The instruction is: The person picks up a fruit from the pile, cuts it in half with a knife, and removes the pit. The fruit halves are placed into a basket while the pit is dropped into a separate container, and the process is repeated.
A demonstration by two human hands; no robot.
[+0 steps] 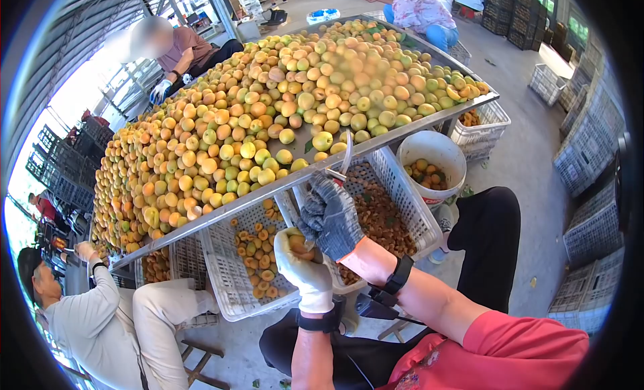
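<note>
My left hand, in a white glove, is closed around an apricot that shows between thumb and fingers. Just above it, my right hand in a dark grey glove is curled around a small tool with metal and red parts; its exact kind is hard to make out. Both hands are close together at the near edge of a metal-rimmed table heaped with apricots. Below on the left, a white crate holds halved apricots. The crate below on the right contains brown apricot pits.
A white bucket with apricots stands right of the pit crate. Stacked crates line the right side. One person sits at left, another across the table, and a third at the far end.
</note>
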